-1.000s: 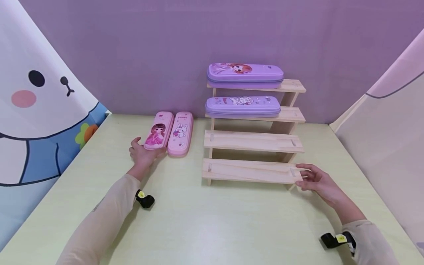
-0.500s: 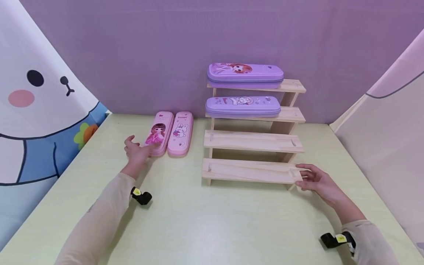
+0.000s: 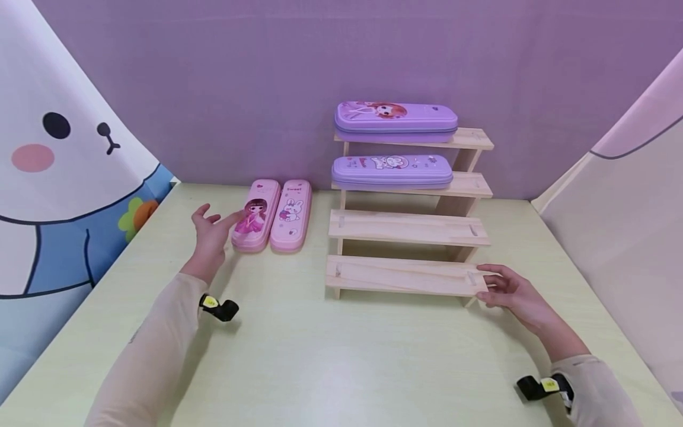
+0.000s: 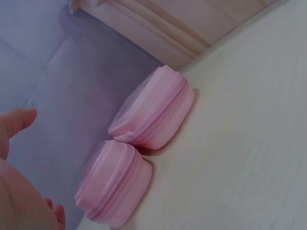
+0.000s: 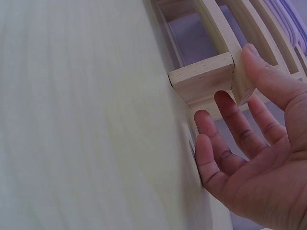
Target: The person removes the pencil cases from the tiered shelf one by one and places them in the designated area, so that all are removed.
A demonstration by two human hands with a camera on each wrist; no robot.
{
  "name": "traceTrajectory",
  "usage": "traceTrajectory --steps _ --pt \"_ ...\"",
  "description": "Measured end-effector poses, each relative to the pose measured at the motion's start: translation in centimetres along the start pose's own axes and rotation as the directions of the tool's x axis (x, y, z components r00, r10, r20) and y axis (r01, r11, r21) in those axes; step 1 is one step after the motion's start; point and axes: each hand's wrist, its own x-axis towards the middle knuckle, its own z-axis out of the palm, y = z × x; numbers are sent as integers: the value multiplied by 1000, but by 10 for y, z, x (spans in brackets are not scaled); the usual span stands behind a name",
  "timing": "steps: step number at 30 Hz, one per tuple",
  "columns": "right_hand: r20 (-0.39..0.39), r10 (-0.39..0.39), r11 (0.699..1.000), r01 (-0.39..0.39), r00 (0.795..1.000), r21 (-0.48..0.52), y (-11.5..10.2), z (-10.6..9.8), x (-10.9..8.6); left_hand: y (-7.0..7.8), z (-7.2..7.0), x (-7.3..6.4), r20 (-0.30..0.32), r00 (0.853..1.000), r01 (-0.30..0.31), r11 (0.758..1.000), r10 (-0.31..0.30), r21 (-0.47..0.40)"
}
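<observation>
My left hand [image 3: 210,237] is beside the left edge of a pink pencil case [image 3: 256,216] printed with a doll in a pink dress. Its fingers are spread and hold nothing; the left wrist view shows a gap between hand and case. Close along its right side lies a second pink pencil case [image 3: 290,216], with a rabbit print. Four-tiered in look, a wooden step shelf [image 3: 400,276] stands to the right. My right hand [image 3: 512,293] grips the right end of its lowest board, the thumb [image 5: 254,55] against the board end and the fingers curled beyond it.
On the top tier lies a purple pencil case [image 3: 395,123] with a doll print. One tier lower is a lilac pencil case [image 3: 392,172] with a rabbit print. A purple cloth [image 3: 240,89] hangs behind the pale table [image 3: 331,362], and a cartoon-printed cloth [image 3: 64,196] borders the left.
My left hand has let go of the doll-print pink case and drawn back to the left. That case's near end, raised earlier, now lies on the table. The right hand has stayed put.
</observation>
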Motion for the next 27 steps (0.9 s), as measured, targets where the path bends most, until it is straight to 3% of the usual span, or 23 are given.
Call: traceTrajectory --steps 6,11,21,27 --pt "-3 3 1000 -3 1000 -4 0 0 0 10 2 -4 71 997 -27 994 35 -104" --pt "-8 12 1000 -12 1000 -13 0 -1 0 17 6 -6 148 986 -55 988 76 -144" --pt "-17 21 1000 -22 1000 -21 0 0 0 27 18 -14 274 944 -149 978 185 -147" --pt "-22 17 1000 -18 1000 -25 0 0 0 33 28 -19 345 915 -159 972 211 -171"
